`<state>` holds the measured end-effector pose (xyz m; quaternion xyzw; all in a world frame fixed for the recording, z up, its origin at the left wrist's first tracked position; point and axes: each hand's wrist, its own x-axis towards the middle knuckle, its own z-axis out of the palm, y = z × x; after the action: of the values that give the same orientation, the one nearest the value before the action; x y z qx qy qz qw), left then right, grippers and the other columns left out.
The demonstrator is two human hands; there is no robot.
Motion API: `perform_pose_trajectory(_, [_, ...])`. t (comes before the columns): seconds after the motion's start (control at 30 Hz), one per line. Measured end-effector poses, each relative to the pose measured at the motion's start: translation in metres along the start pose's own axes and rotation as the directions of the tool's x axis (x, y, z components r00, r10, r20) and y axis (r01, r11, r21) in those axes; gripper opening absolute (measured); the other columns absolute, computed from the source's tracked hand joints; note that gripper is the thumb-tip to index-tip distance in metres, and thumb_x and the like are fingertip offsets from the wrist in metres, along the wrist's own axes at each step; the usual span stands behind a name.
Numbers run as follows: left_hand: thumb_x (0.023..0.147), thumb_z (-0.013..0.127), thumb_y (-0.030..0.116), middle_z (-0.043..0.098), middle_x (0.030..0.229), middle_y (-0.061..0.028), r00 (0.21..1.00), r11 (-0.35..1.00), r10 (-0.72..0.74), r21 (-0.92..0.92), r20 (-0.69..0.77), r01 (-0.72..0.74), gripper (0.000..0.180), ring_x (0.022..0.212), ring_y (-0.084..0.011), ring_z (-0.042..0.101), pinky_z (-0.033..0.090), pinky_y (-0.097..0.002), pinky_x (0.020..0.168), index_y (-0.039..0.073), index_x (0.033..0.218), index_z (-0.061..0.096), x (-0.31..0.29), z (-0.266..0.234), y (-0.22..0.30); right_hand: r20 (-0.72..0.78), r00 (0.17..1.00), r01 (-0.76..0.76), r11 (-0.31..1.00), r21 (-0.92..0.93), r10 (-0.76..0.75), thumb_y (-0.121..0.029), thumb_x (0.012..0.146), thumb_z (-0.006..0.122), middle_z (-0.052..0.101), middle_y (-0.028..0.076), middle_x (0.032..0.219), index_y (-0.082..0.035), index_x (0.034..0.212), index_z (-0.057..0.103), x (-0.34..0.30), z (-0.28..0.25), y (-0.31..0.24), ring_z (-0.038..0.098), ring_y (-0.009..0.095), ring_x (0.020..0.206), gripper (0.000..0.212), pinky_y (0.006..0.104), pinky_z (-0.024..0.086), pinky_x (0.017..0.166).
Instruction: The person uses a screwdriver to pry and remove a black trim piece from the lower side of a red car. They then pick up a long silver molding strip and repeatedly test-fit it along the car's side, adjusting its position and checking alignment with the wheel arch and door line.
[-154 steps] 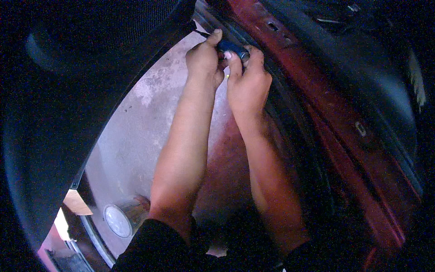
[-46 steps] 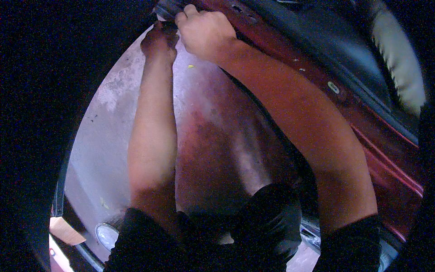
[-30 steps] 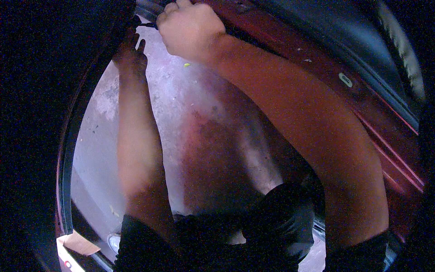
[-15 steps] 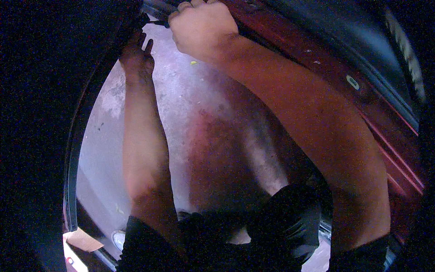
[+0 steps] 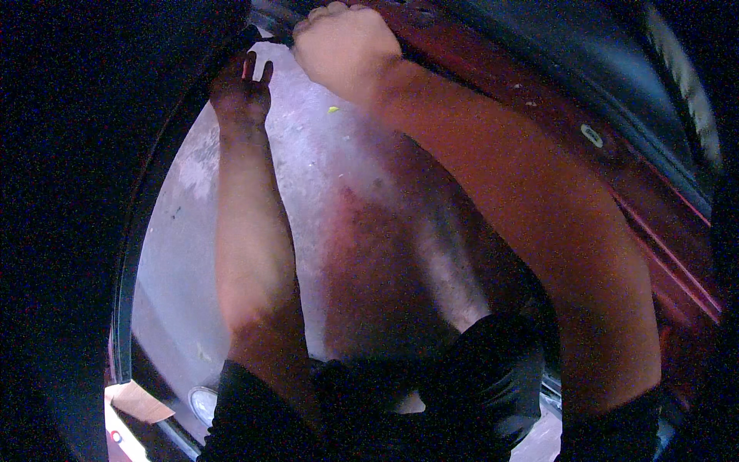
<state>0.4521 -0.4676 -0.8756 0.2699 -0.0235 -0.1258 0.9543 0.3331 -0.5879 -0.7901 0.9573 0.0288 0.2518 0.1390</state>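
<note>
High in the view, my right hand (image 5: 346, 50) is closed in a fist beside the dark red car body (image 5: 531, 108). A thin dark rod (image 5: 275, 39) sticks out from its left side; its kind is too dark to tell. To the left, my left hand (image 5: 245, 92) reaches up against the edge of a black panel (image 5: 173, 115), which looks like an open car door. Two of its fingers stand out and apart; the others are lost in shadow. Whatever they touch up there is hidden.
Grey ground (image 5: 300, 169) with a small yellow leaf (image 5: 333, 109) lies below my arms. The panel's black edge (image 5: 125, 308) curves down the left. At lower left are a brown cardboard piece (image 5: 142, 403) and a round pale lamp-like part (image 5: 204, 403). My dark-clothed knee (image 5: 493, 369) is at lower right.
Both hands show slightly farther right and lower, along with most of the scene. The right fist stays closed, and the left fingers stay spread.
</note>
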Motion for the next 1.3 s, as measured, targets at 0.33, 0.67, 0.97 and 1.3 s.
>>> perform_pose_trajectory(0.33, [0.095,0.046,0.010,0.056,0.120,-0.0121,0.999,0.999,0.007,0.036,-0.047,-0.005,0.028,0.120,-0.0261,0.048,0.037,-0.0569,0.106,0.004,0.120,0.056,-0.014,0.009,-0.001,0.147,0.986,-0.113,0.972,0.207,0.083,-0.022,0.085,0.052,0.073,0.016,0.095,-0.007,0.094,0.076,0.003,-0.018,-0.008,0.073,0.031,0.088,0.029,0.0473,0.057,0.075])
perform_pose_trajectory(0.67, [0.093,0.047,0.010,0.053,0.127,-0.0134,1.000,1.000,-0.011,0.014,0.016,0.011,0.033,0.126,-0.0279,0.046,0.038,-0.0579,0.106,0.004,0.125,0.053,-0.018,0.006,-0.001,0.168,0.959,-0.259,0.944,0.206,0.227,-0.023,0.085,0.053,0.073,0.017,0.097,-0.007,0.097,0.076,0.011,-0.027,-0.005,0.073,0.032,0.089,0.030,0.0479,0.057,0.075])
perform_pose_trajectory(0.97, [0.092,0.049,0.006,0.054,0.119,-0.0101,0.997,0.787,-0.047,0.617,0.060,0.000,0.055,0.106,-0.0220,0.052,0.049,-0.0466,0.091,0.007,0.144,0.031,-0.029,-0.021,-0.027,0.317,0.878,-0.446,0.853,0.272,0.358,-0.024,0.084,0.058,0.071,0.022,0.098,-0.003,0.094,0.075,-0.005,-0.064,0.019,0.070,0.037,0.092,0.029,0.0475,0.055,0.082])
perform_pose_trajectory(1.3, [0.090,0.067,0.023,0.062,0.124,-0.0221,0.930,-0.286,-0.239,0.936,-0.278,0.206,0.047,0.111,-0.0314,0.062,0.051,-0.0417,0.090,0.003,0.130,0.055,-0.454,-0.183,0.194,0.681,0.528,-0.782,0.604,0.155,0.508,-0.031,0.093,0.055,0.069,0.019,0.099,-0.006,0.101,0.065,-0.144,-0.120,-0.068,0.068,0.036,0.086,0.028,0.0478,0.055,0.072])
